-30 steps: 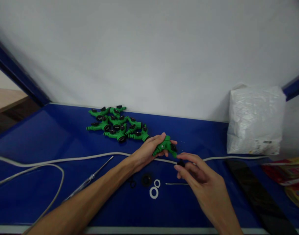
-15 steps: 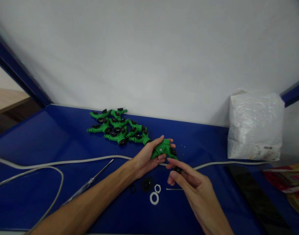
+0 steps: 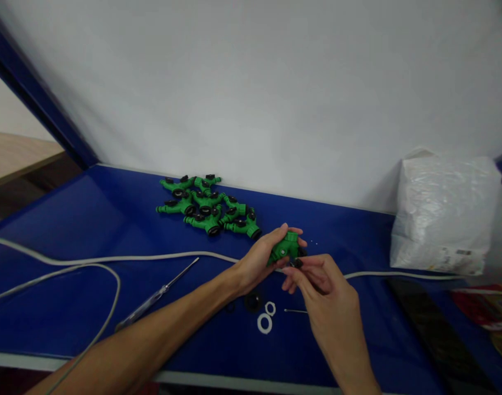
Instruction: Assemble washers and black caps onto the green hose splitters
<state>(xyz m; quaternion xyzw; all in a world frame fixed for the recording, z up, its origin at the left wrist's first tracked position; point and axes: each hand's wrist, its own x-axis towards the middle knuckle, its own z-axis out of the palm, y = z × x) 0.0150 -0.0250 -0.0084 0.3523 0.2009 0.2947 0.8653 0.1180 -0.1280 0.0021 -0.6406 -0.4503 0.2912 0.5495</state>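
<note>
My left hand (image 3: 267, 255) is closed around a green Y-shaped hose splitter (image 3: 284, 249), its thumb along the near side and fingers behind. A small pale square spot shows on the splitter's body. Between thumb and fingertips, my right hand (image 3: 322, 282) pinches a small black knob (image 3: 295, 263), close to the splitter's lower right end; whether the two touch I cannot tell. Below the hands lie two white ring washers (image 3: 264, 323) and a black round cap (image 3: 253, 302). A thin metal shaft (image 3: 295, 311) pokes out from under my right hand.
Several green splitters with black knobs (image 3: 205, 219) lie grouped toward the wall. A screwdriver (image 3: 160, 293) rests beside my left forearm. A pale cable (image 3: 144, 257) crosses the blue table. At right stand a plastic-wrapped package (image 3: 444, 214), a dark flat object (image 3: 435, 334) and a red packet (image 3: 485, 307).
My right hand has brought the black knob up to the splitter's lower right end. The camera view has shifted slightly. My left hand keeps its hold.
</note>
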